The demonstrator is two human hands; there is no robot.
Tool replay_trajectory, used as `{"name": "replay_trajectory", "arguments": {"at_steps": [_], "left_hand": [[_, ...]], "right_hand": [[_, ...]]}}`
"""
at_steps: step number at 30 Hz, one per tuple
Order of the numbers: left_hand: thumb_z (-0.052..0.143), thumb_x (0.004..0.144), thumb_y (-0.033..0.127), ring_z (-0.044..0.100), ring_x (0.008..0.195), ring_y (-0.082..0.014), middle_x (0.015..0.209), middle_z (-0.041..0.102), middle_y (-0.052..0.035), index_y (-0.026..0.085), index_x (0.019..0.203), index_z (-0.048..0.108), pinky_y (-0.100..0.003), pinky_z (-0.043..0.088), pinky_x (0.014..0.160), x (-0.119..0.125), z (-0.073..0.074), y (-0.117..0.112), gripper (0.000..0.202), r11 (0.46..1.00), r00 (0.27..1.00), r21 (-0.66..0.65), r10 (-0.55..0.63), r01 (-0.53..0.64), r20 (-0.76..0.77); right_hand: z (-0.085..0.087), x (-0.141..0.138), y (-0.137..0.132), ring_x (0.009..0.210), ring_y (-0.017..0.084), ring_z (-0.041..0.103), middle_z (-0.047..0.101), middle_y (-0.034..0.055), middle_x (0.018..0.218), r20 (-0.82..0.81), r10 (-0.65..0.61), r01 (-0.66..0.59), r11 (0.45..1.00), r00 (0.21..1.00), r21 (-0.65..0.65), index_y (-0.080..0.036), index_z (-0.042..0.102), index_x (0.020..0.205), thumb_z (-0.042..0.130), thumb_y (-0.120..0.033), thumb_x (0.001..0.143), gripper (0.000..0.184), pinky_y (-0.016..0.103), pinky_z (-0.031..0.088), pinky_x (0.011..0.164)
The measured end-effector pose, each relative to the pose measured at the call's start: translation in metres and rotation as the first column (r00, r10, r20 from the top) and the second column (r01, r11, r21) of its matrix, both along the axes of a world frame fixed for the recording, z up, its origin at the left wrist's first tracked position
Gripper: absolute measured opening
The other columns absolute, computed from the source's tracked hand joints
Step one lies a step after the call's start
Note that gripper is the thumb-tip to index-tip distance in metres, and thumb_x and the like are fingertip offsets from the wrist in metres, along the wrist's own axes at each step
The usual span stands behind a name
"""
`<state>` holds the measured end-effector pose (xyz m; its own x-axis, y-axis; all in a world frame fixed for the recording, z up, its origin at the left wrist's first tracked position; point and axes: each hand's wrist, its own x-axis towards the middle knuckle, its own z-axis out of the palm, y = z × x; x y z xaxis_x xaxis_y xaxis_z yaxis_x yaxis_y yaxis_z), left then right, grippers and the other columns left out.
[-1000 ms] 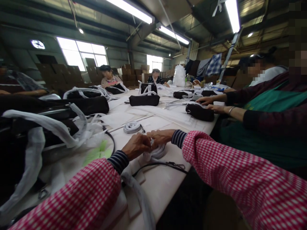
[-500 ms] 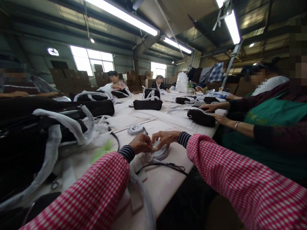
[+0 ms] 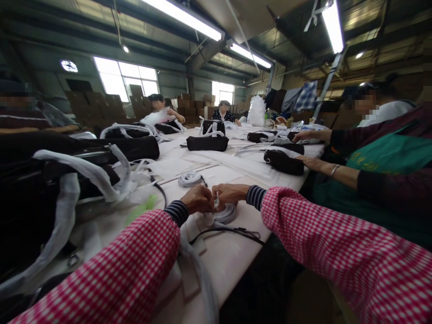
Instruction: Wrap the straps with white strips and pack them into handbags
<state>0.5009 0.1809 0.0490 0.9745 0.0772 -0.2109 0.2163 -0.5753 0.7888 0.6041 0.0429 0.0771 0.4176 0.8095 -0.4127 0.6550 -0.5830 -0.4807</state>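
Note:
A strap coiled in white wrapping lies on the table in front of me. Over its left side my left hand is closed in a pinch, fingertips on the wrapping. My right hand reaches in from the other side with bent fingers, also pinching at the top of the coil. The fingertips of both hands nearly meet, and they partly hide what they grip. Just beyond stands a second white-wrapped coil. A dark strap with a metal clip lies near the table edge.
Black bags with white-wrapped handles crowd the left. A black bag sits farther back, and another is under the hand of a co-worker in a green apron. White sheets cover part of the table. Other people sit around it.
My right hand's fingers have drawn closer together over the coil; my left hand stays about where it was. At right, the co-worker's far hand has moved away from the nearest black bag.

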Motion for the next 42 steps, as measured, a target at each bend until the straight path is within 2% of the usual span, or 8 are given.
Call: {"name": "replay_trajectory", "arguments": {"at_steps": [6, 12, 15, 20, 26, 33, 39, 42], "left_hand": [[0.073, 0.069, 0.003, 0.057, 0.053, -0.0112, 0.055, 0.056, 0.0066, 0.013, 0.067, 0.066, -0.021, 0.045, 0.051, 0.002, -0.004, 0.000, 0.013, 1.000, 0.997, -0.002, 0.012, -0.012, 0.071], [0.073, 0.060, 0.011, 0.063, 0.061, -0.0176, 0.064, 0.067, 0.0013, 0.016, 0.071, 0.067, -0.024, 0.044, 0.053, -0.005, -0.004, 0.001, 0.014, 0.999, 0.982, 0.027, -0.047, 0.043, 0.181], [0.073, 0.063, 0.014, 0.064, 0.068, -0.0187, 0.074, 0.071, -0.0005, 0.018, 0.078, 0.069, -0.025, 0.043, 0.059, -0.016, 0.000, -0.005, 0.015, 0.993, 0.963, 0.105, -0.075, 0.050, 0.258], [0.076, 0.073, 0.026, 0.064, 0.075, -0.0211, 0.079, 0.072, -0.0022, 0.021, 0.084, 0.076, -0.027, 0.041, 0.065, -0.036, 0.010, -0.019, 0.012, 0.962, 0.953, 0.271, -0.123, 0.046, 0.276], [0.073, 0.078, 0.024, 0.066, 0.081, -0.0235, 0.086, 0.075, -0.0065, 0.021, 0.081, 0.080, -0.029, 0.040, 0.072, -0.043, 0.012, -0.026, 0.008, 0.900, 0.950, 0.434, -0.172, 0.044, 0.260], [0.063, 0.086, 0.022, 0.070, 0.082, -0.0225, 0.084, 0.078, -0.0054, 0.020, 0.084, 0.081, -0.028, 0.043, 0.075, -0.038, 0.013, -0.022, 0.018, 0.889, 0.946, 0.453, -0.193, 0.057, 0.261], [0.065, 0.081, 0.027, 0.068, 0.071, -0.0205, 0.075, 0.075, -0.0047, 0.015, 0.089, 0.076, -0.026, 0.046, 0.065, -0.025, 0.006, -0.018, 0.019, 0.929, 0.953, 0.369, -0.088, -0.027, 0.291], [0.065, 0.077, 0.028, 0.067, 0.069, -0.0205, 0.072, 0.074, -0.0054, 0.014, 0.082, 0.076, -0.026, 0.046, 0.061, -0.019, 0.003, -0.016, 0.019, 0.943, 0.955, 0.330, -0.058, -0.043, 0.290]], "right_hand": [[0.007, -0.011, 0.009, 0.086, 0.026, 0.067, 0.071, 0.0092, 0.107, 0.065, 0.061, -0.057, 0.997, 0.996, -0.055, -0.016, 0.067, 0.110, 0.072, -0.017, 0.062, 0.048, 0.025, 0.054, 0.054], [-0.002, 0.001, 0.010, 0.084, 0.022, 0.066, 0.072, 0.0034, 0.098, 0.027, 0.104, -0.104, 0.995, 0.994, -0.004, -0.017, 0.071, 0.103, 0.073, -0.015, 0.062, 0.041, 0.024, 0.054, 0.062], [-0.010, 0.009, 0.002, 0.084, 0.017, 0.063, 0.070, 0.0012, 0.097, 0.022, 0.105, -0.106, 0.991, 0.994, 0.078, -0.016, 0.069, 0.099, 0.075, -0.018, 0.065, 0.035, 0.021, 0.051, 0.066], [-0.020, 0.016, -0.007, 0.072, 0.014, 0.058, 0.065, 0.0007, 0.091, 0.002, 0.059, -0.059, 0.991, 0.998, 0.122, -0.017, 0.062, 0.104, 0.075, -0.024, 0.067, 0.040, 0.021, 0.046, 0.056], [-0.023, 0.019, -0.012, 0.080, 0.015, 0.059, 0.060, 0.0031, 0.105, -0.017, 0.062, -0.058, 0.980, 0.998, 0.192, -0.020, 0.060, 0.108, 0.082, -0.030, 0.066, 0.048, 0.019, 0.044, 0.055], [-0.019, 0.028, -0.012, 0.084, 0.016, 0.060, 0.061, 0.0032, 0.107, -0.049, 0.120, -0.108, 0.973, 0.992, 0.203, -0.020, 0.065, 0.104, 0.088, -0.036, 0.063, 0.049, 0.021, 0.049, 0.059], [-0.023, 0.026, -0.015, 0.087, 0.019, 0.062, 0.063, 0.0032, 0.104, -0.015, 0.123, -0.116, 0.962, 0.992, 0.246, -0.019, 0.067, 0.104, 0.089, -0.037, 0.064, 0.049, 0.023, 0.051, 0.063], [-0.022, 0.022, -0.019, 0.093, 0.020, 0.062, 0.063, 0.0040, 0.105, 0.031, 0.122, -0.126, 0.949, 0.992, 0.290, -0.018, 0.069, 0.105, 0.087, -0.033, 0.068, 0.043, 0.025, 0.051, 0.069]]}}
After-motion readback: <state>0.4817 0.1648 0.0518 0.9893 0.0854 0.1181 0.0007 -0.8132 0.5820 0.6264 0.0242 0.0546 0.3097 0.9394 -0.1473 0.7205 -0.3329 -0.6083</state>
